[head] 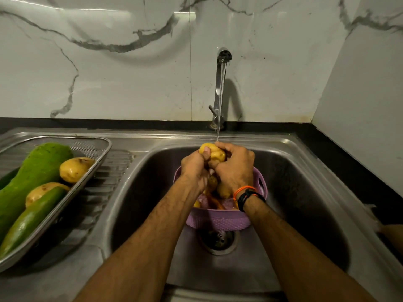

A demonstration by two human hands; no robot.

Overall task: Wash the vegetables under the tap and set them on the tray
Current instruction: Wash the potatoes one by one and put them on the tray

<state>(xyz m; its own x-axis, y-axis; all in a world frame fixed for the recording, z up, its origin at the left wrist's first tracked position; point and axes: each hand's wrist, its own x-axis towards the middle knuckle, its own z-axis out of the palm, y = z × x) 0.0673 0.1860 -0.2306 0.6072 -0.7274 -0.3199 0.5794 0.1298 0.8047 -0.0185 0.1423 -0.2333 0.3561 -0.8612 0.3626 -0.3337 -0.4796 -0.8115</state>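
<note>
I see both hands, left hand (194,165) and right hand (234,165), curled around one potato (214,153) under the tap (220,88) water, above the purple basket (220,220).

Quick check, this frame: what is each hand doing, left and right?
Left hand: fingers curled round the potato under the running tap.
Right hand: fingers also gripping the same potato, over the purple basket.

no readable text, labels or numbers
</note>
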